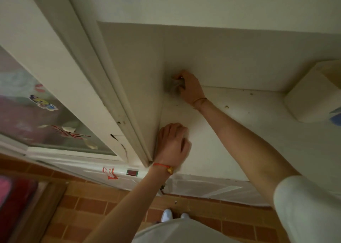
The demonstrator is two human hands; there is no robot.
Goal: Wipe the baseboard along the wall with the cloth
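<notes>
My right hand (190,87) is shut on a crumpled grey cloth (173,86). It presses the cloth into the far corner where the side wall, the back wall and a white ledge (230,132) meet. My left hand (173,145) rests on the near left part of the ledge beside the door frame (118,99), holding nothing; a red string bracelet sits on its wrist. Specks of dirt (226,106) lie on the ledge along the back wall. A white strip (203,186) covered in plastic film runs along the wall's foot, below the ledge.
A white door with a stickered glass pane (46,113) stands at the left. A white box-shaped block (311,99) sits on the ledge at the right. Brown floor tiles (88,206) lie below, with my white shoes (167,215) near the wall.
</notes>
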